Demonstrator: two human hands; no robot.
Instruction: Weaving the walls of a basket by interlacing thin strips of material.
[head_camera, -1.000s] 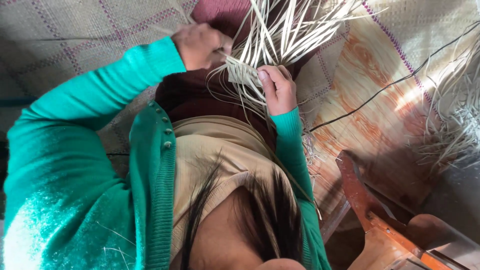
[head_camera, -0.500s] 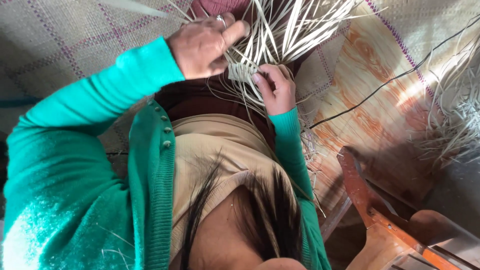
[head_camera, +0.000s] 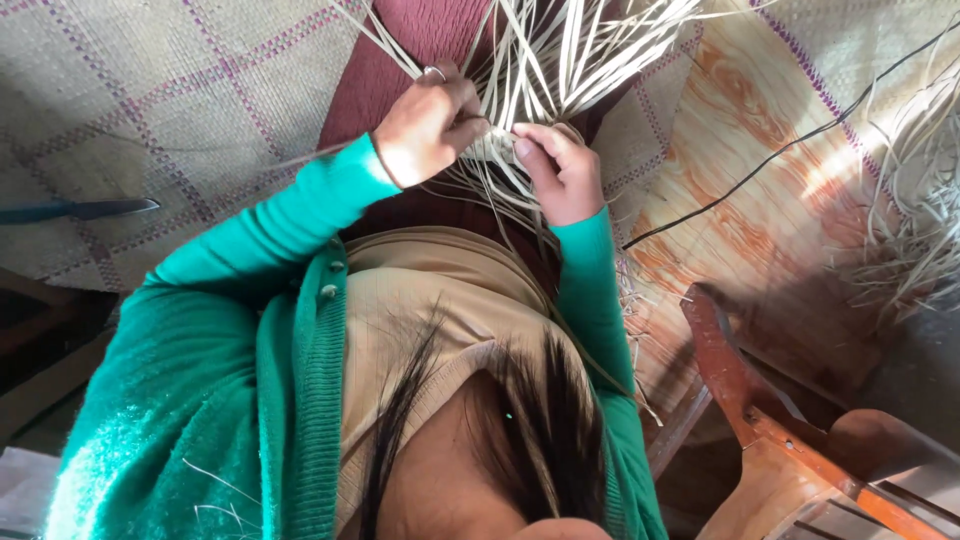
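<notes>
Both my hands work a bunch of pale flat straw strips (head_camera: 565, 55) that fan out away from me over my lap. My left hand (head_camera: 428, 125), with a ring on one finger, pinches strips right at the small woven start (head_camera: 498, 148) of the bunch. My right hand (head_camera: 562, 172) grips the same spot from the other side, thumb pressed on the weave. The fingertips of the two hands almost touch. Green cardigan sleeves cover both arms. A maroon cloth (head_camera: 395, 65) lies under the strips on my lap.
A checked woven mat (head_camera: 150, 110) covers the floor at left, with a dark blade-like object (head_camera: 85, 210) on it. A black cable (head_camera: 780, 150) crosses wood-patterned flooring at right. More loose strips (head_camera: 915, 200) lie at far right. A reddish wooden frame (head_camera: 770, 430) stands at lower right.
My left hand has dropped from a raised, open-fingered pose and closed on the strips beside my right hand. My right hand has kept its grip on the weave.
</notes>
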